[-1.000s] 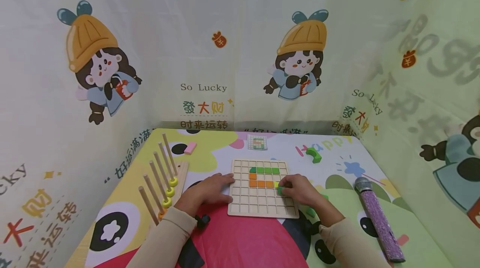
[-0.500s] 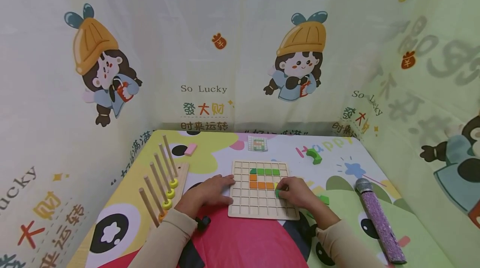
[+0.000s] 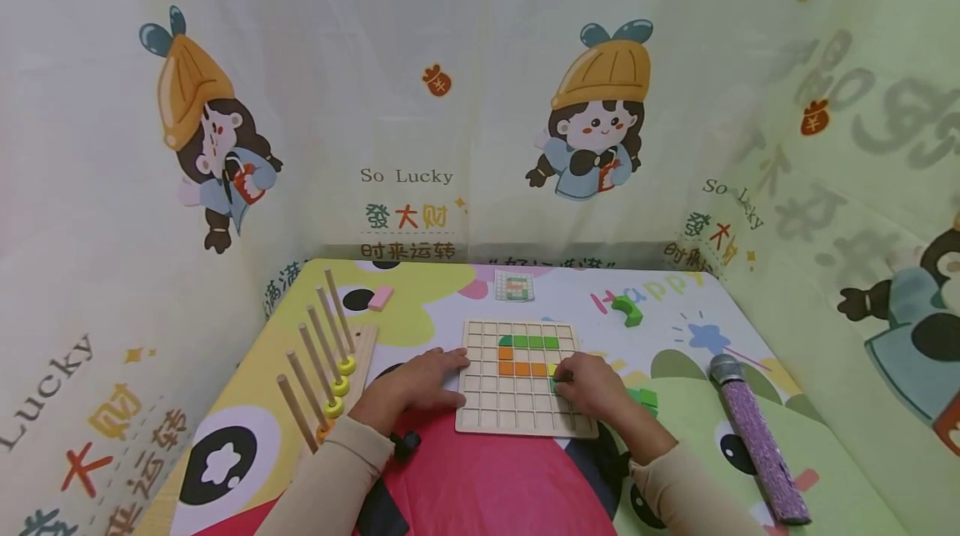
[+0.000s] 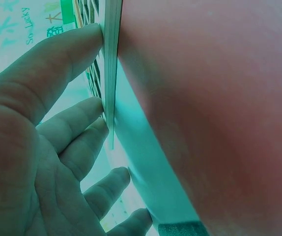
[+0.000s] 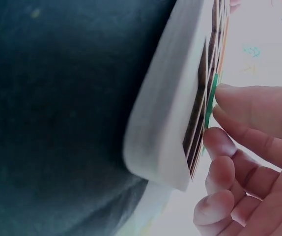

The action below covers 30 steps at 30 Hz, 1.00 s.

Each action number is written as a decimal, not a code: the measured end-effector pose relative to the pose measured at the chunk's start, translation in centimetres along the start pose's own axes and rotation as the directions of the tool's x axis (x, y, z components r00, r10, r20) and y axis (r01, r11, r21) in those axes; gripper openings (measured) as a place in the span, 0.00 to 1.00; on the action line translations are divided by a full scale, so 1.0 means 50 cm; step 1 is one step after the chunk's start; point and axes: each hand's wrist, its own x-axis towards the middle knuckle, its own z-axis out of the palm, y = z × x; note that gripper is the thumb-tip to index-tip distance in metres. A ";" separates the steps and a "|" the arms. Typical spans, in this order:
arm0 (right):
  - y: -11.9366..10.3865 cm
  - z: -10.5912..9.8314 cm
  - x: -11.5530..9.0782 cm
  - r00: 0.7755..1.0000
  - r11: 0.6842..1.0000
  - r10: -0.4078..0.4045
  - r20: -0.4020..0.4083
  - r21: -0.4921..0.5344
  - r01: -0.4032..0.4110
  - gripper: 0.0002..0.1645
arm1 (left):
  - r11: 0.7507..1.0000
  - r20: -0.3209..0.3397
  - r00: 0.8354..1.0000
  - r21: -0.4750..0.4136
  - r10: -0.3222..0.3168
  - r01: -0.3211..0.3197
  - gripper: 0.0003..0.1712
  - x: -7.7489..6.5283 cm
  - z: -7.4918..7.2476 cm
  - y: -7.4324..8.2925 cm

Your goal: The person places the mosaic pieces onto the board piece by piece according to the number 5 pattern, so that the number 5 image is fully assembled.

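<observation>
A wooden grid board (image 3: pixel 517 419) lies on the table with green and orange tiles (image 3: pixel 522 369) set in some of its cells. My left hand (image 3: pixel 418 382) rests at the board's left edge; in the left wrist view its fairly straight fingers touch the board's side. My right hand (image 3: pixel 592 382) is over the board's right part, its thumb and forefinger pinching a green tile (image 5: pixel 211 101) low against the grid. A yellow tile (image 3: pixel 552 370) shows just beside the fingertips, partly covered. The other right fingers are curled.
A peg stand (image 3: pixel 366 344) with yellow rings is at left. A pattern card (image 3: pixel 514 286), a pink block (image 3: pixel 381 297) and a green arch block (image 3: pixel 627 311) lie farther back. Green blocks (image 3: pixel 647 399) sit by the right wrist, and a purple microphone (image 3: pixel 761 444) lies at right.
My right hand has shifted slightly left and down with the green tile, bringing it lower on the grid. The left hand stays at the board's edge.
</observation>
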 end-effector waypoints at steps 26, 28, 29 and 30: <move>0.163 -0.081 -0.083 0.997 0.998 0.065 -0.042 0.005 -0.065 0.12 | 1.000 0.004 1.000 -0.010 0.003 -0.003 0.41 -0.002 -0.004 -0.003; 0.170 -0.080 -0.086 0.997 0.997 0.073 -0.031 -0.022 -0.074 0.12 | 1.000 0.005 1.000 -0.009 0.007 -0.007 0.41 -0.002 -0.004 -0.001; 0.172 -0.080 -0.088 0.997 0.997 0.073 -0.023 -0.034 -0.074 0.12 | 1.000 0.005 1.000 -0.010 0.009 -0.009 0.41 -0.002 -0.004 -0.001; 0.174 -0.079 -0.089 0.997 0.996 0.073 -0.015 -0.043 -0.074 0.12 | 1.000 0.007 1.000 -0.012 0.009 -0.009 0.41 -0.002 -0.004 0.000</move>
